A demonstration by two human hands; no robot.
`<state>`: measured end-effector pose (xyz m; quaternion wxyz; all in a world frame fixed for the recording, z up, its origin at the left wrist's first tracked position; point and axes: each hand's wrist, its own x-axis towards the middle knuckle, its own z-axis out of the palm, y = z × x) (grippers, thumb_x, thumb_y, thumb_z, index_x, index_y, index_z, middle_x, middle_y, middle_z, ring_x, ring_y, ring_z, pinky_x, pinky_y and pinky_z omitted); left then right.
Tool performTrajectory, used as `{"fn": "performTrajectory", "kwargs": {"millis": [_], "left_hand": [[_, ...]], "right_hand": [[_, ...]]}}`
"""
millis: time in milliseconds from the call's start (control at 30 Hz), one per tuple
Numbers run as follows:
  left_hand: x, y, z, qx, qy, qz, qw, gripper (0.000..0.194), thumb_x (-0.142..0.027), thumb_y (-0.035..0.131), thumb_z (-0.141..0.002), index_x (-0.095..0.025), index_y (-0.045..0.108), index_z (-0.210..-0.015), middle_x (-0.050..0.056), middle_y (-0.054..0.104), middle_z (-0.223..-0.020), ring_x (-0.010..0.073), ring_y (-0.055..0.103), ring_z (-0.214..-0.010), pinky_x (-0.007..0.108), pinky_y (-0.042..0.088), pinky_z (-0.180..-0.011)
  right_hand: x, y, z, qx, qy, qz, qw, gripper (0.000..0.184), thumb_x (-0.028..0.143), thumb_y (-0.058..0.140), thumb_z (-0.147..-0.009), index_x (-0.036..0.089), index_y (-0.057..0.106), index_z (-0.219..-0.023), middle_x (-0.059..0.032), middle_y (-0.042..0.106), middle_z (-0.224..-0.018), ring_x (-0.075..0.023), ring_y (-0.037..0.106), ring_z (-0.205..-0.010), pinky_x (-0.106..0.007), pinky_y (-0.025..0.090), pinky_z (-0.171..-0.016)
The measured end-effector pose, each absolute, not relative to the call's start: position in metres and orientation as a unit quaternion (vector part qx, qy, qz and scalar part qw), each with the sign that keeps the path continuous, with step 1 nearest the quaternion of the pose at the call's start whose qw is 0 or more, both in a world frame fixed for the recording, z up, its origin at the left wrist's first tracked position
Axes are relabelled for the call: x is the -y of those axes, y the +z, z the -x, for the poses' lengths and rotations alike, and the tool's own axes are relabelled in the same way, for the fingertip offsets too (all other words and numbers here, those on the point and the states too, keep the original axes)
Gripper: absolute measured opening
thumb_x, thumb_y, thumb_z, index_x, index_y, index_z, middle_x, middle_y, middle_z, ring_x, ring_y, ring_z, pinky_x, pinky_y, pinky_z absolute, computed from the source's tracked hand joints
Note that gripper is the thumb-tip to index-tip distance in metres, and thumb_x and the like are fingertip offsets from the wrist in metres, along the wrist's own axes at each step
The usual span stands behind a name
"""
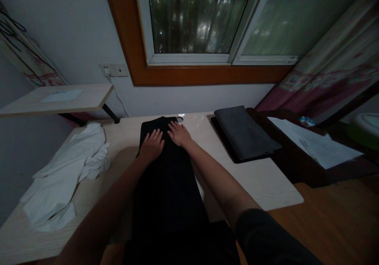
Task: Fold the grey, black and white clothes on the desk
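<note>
One long black cloth garment (170,178), mid-table, running from near the far edge toward the near edge. Two hands, both open, palms down on its far end: left hand (151,145), right hand (179,134), just apart. One crumpled white cloth (66,174) along the left edge; one folded dark grey cloth (244,130) over a black layer (226,142), toward the far right corner. Garment's near end blends into dark clothing, can't separate them. Surface: pale wood-grain table (251,178). Room dim; brown-framed window (201,75) beyond the far edge.
</note>
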<state>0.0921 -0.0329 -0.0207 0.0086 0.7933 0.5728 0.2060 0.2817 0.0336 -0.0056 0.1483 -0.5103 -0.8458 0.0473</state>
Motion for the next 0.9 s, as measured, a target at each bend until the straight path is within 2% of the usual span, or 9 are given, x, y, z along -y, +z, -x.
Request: {"fn": "performTrajectory", "kwargs": {"millis": [167,333,433,533,633,733,900], "left_hand": [[0.021,-0.018,-0.064,-0.620,0.236,-0.748,0.026,0.056,-0.041,0.040,-0.101,-0.024,0.047,-0.154,0.014,0.040,-0.163,0.0333,0.031,-0.154,0.065,0.009,-0.125],[0.012,-0.017,-0.034,-0.655,0.214,-0.722,0.059,0.054,-0.038,0.041,-0.100,-0.026,0.048,-0.153,0.012,0.038,-0.165,0.0375,0.028,-0.155,0.071,0.008,-0.122],[0.011,-0.017,-0.023,-0.638,0.236,-0.729,0.074,0.054,-0.037,0.041,-0.100,-0.026,0.049,-0.152,0.011,0.034,-0.167,0.0373,0.026,-0.155,0.069,0.011,-0.123],[0.013,-0.016,-0.015,-0.598,0.290,-0.742,0.087,0.055,-0.039,0.042,-0.100,-0.020,0.050,-0.151,0.012,0.026,-0.170,0.0345,0.018,-0.158,0.061,0.017,-0.126],[0.023,-0.013,-0.012,-0.555,0.314,-0.764,0.104,0.054,-0.041,0.039,-0.102,-0.017,0.054,-0.148,0.012,0.032,-0.168,0.0304,0.017,-0.159,0.056,0.021,-0.127],[0.046,-0.008,-0.017,-0.537,0.274,-0.791,0.105,0.051,-0.043,0.035,-0.105,-0.022,0.055,-0.147,0.009,0.042,-0.163,0.0295,0.022,-0.158,0.059,0.023,-0.126],[0.096,-0.003,-0.032,-0.545,0.181,-0.818,0.034,0.047,-0.041,0.040,-0.105,-0.023,0.056,-0.145,0.006,0.044,-0.162,0.0314,0.027,-0.156,0.061,0.030,-0.123]], "right_hand": [[-0.046,-0.009,-0.304,0.824,0.048,0.550,0.124,0.055,0.044,0.037,-0.107,0.024,0.040,-0.158,-0.0043,0.029,-0.169,-0.0320,0.024,-0.156,-0.061,0.020,-0.125],[-0.042,-0.012,-0.321,0.812,0.042,0.567,0.131,0.054,0.041,0.036,-0.108,0.020,0.041,-0.158,-0.0074,0.033,-0.167,-0.0300,0.024,-0.156,-0.057,0.019,-0.126],[-0.033,-0.011,-0.328,0.807,0.037,0.570,0.148,0.052,0.039,0.036,-0.108,0.018,0.044,-0.156,-0.0087,0.037,-0.165,-0.0287,0.027,-0.155,-0.054,0.020,-0.126],[-0.020,-0.008,-0.334,0.800,0.039,0.574,0.170,0.050,0.036,0.033,-0.109,0.018,0.048,-0.153,-0.0096,0.043,-0.162,-0.0269,0.032,-0.153,-0.051,0.023,-0.125],[-0.005,-0.005,-0.340,0.797,0.050,0.571,0.190,0.050,0.036,0.029,-0.110,0.017,0.051,-0.151,-0.0101,0.048,-0.159,-0.0254,0.035,-0.152,-0.048,0.025,-0.125],[0.010,-0.003,-0.347,0.805,0.058,0.554,0.203,0.051,0.039,0.029,-0.110,0.017,0.051,-0.151,-0.0093,0.050,-0.157,-0.0253,0.036,-0.151,-0.047,0.026,-0.125],[0.036,-0.002,-0.357,0.834,0.063,0.511,0.200,0.051,0.044,0.035,-0.109,0.022,0.050,-0.152,-0.0069,0.050,-0.157,-0.0268,0.036,-0.152,-0.050,0.027,-0.125]]}}
